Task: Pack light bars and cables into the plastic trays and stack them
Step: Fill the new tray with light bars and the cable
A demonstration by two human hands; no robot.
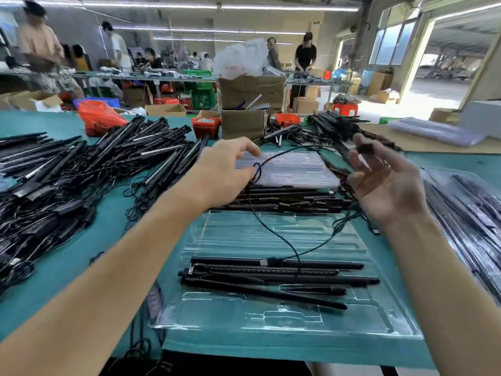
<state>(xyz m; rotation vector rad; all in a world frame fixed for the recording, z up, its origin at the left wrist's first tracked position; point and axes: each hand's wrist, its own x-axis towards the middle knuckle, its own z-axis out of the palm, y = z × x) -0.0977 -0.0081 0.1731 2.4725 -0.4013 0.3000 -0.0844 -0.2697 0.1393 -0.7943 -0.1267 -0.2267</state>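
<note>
Head view: four light bars (pixel 271 278) in one clear tray (pixel 284 321).

Before you, light bars (pixel 271 275) are lying in the near tray (pixel 271 324) on the desk (pixel 113 240); more trays (pixel 287 169) are sitting behind it, a heap of bars (pixel 67 180) lying to your left.

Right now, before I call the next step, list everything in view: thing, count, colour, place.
Clear tray: one, front centre, on the green table.
Light bars: several, black, lying in that tray.
Cable: one, black, running from the tray up to both hands.
Loose bars: large pile, black, left.
Empty trays: clear stack, centre back.
Packed trays: right edge.
Orange bag: one, back left.
Left hand: grips a cable loop.
Right hand: pinches the cable's black plug.
</note>
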